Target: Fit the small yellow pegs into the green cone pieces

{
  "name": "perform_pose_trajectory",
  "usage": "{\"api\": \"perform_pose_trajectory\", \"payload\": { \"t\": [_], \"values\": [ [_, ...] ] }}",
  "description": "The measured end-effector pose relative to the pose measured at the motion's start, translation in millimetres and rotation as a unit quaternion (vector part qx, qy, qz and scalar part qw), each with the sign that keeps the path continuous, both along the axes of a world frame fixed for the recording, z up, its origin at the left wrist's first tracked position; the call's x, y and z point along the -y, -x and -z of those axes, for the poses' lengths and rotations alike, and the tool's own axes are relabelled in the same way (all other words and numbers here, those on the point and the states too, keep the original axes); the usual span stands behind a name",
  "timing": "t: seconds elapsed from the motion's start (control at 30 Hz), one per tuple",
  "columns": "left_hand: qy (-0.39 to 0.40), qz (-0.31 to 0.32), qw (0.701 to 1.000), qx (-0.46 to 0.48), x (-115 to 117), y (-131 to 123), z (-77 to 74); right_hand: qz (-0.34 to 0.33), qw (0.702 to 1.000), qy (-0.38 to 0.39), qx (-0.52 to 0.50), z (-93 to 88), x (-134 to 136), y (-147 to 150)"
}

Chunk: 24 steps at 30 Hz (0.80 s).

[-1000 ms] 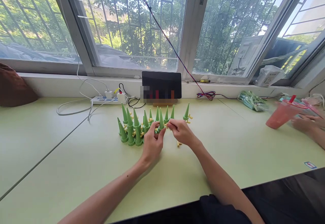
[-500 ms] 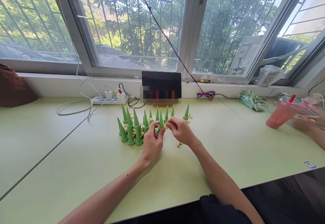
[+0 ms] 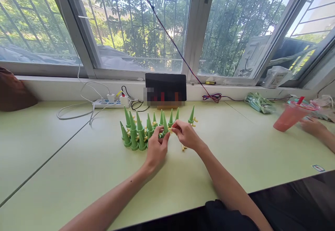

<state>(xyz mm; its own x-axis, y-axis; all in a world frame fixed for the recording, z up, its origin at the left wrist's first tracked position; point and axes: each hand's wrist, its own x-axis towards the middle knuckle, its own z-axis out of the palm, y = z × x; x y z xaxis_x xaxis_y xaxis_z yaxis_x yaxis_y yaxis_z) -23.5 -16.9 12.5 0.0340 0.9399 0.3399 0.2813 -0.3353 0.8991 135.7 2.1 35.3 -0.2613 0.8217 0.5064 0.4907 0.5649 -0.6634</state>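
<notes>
My left hand [image 3: 157, 145] is closed round the base of a green cone [image 3: 165, 123], which stands nearly upright between thumb and fingers. My right hand [image 3: 187, 133] pinches a small yellow piece [image 3: 170, 130] at the right side of that cone's base. Whether the piece is fixed to the cone I cannot tell. Several more green cones [image 3: 133, 133] stand close together to the left and behind, some with small yellow parts at their bases. A lone cone [image 3: 192, 114] with yellow parts is behind my right hand. Another yellow piece [image 3: 183, 148] lies below my right wrist.
A dark tablet [image 3: 165, 88] leans at the back near a bundle of wires [image 3: 212, 97]. A power strip [image 3: 107, 103] with white cables lies back left. On the right are a tilted red drink cup [image 3: 289, 116], plastic bags [image 3: 259, 102] and another person's hand [image 3: 314, 127].
My hands stay at the cone, with the held cone tilting slightly. The other person's hand at the right has shifted a little. The whole view drifts slightly left.
</notes>
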Motion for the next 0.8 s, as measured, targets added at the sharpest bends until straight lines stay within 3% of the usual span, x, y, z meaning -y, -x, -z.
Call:
{"api": "perform_pose_trajectory", "payload": {
  "t": [0.8],
  "values": [
    [-0.033,0.017,0.999,-0.013,2.5,-2.5,-3.2,0.055,0.998,-0.024,0.030,-1.3,1.0,2.6]
  ]
}}
